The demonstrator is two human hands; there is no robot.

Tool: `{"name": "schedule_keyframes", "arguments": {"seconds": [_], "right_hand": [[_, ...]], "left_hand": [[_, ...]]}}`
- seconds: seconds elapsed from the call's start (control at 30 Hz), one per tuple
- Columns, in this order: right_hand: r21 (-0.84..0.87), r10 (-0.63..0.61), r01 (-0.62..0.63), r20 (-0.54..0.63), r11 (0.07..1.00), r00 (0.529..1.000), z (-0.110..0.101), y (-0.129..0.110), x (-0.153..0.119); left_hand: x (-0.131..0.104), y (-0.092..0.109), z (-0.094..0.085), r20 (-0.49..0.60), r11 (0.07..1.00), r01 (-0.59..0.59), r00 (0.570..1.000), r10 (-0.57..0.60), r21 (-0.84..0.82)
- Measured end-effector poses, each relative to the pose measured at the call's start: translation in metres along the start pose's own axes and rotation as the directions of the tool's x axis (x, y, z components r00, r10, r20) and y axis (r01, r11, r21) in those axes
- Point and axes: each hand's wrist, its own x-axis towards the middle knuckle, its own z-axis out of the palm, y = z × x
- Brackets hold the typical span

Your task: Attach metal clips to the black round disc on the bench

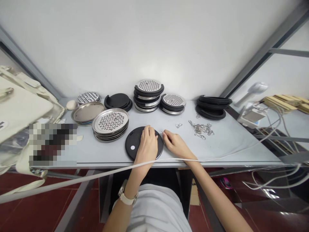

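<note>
A black round disc (132, 139) with a white dot sticker lies flat near the table's front edge. My left hand (149, 143) rests over its middle, fingers bent and pressed together against it. At the disc's right rim, my right hand (174, 143) is closed in a pinch on a small silver metal clip (161, 132), mostly hidden by the fingers. Farther right lies a loose pile of similar metal clips (204, 129), with a couple more (178, 125) apart from it. Left of the disc stands a stack of round perforated metal plates (111, 121).
Behind are plain metal plates (88, 112), black discs (118, 101), a tall stack of grater-like plates in black rims (149, 86), a lower stack (173, 100) and black rings (213, 108). A white cable (96, 176) crosses in front. A cream bag (26, 106) sits left.
</note>
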Motion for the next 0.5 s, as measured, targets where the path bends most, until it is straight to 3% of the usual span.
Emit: {"name": "schedule_keyframes", "arguments": {"seconds": [0.23, 0.5], "right_hand": [[-0.038, -0.016, 0.017, 0.018, 0.999, 1.0, 0.0008, -0.0002, 0.0004], [-0.047, -0.037, 0.039, 0.039, 0.998, 0.999, -0.0002, 0.0004, 0.0007]], "left_hand": [[-0.0073, 0.0013, -0.0081, 0.078, 0.995, -0.097, 0.992, 0.096, 0.009], [-0.0097, 0.0016, -0.0045, 0.073, 0.996, -0.089, 0.993, 0.087, 0.029]]}}
